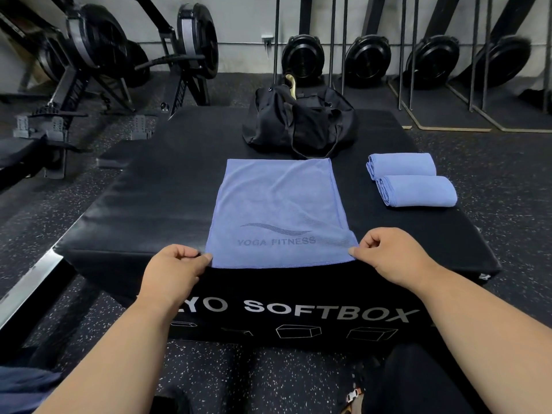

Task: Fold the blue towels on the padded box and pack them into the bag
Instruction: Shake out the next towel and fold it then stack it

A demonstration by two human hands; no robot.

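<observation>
A blue towel (277,210) printed "YOGA FITNESS" lies flat on the black padded box (143,210), its near edge at the box's front rim. My left hand (173,270) pinches the towel's near left corner. My right hand (391,255) pinches the near right corner. Two folded blue towels (412,179) lie side by side on the right of the box top. A black bag (301,121) sits slumped at the far end of the box, just beyond the flat towel, with a strap loop touching the towel's far edge.
Rowing machines (89,55) stand on the floor to the left and behind. Upright bars and black fan wheels (367,58) line the back wall. Speckled rubber floor (493,180) surrounds the box. My knees are below the box's front face.
</observation>
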